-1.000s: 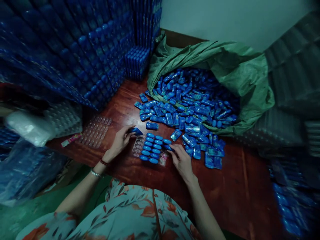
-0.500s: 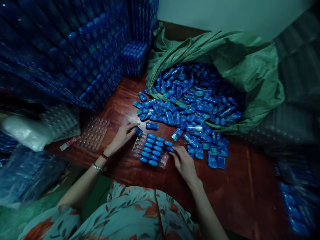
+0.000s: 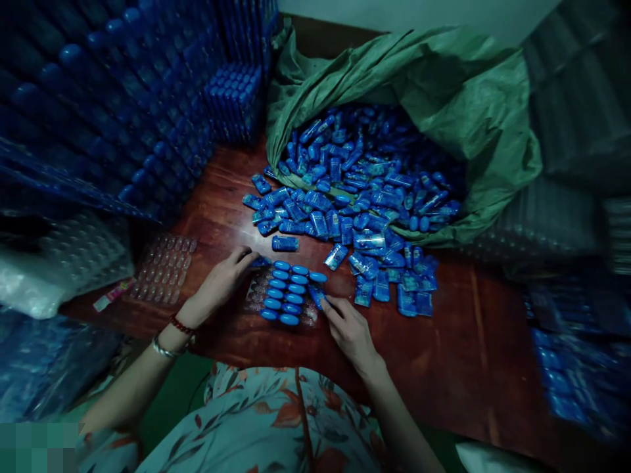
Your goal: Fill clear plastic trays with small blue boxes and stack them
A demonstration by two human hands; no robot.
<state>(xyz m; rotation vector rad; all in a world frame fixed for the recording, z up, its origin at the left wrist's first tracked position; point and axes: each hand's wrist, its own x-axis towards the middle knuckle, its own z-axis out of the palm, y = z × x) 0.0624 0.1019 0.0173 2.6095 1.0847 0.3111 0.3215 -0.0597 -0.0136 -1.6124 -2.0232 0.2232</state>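
Dim blue-green light falls on a reddish wooden counter where a clear blister tray, partly filled with rows of blue capsule-shaped pieces, lies just in front of the seated person. At the tray's far left corner, the left hand rests with fingers pressed together, fingertips pinching one blue piece. At the tray's right edge, the right hand pinches another blue piece between thumb and forefinger. Beyond the tray, loose blue pieces spill across the counter from an open green sack. Left of the tray lies an unfilled clear tray, with a small pink-and-white label strip beside it. Farther left and behind, stacks of filled blue trays rise like a wall.
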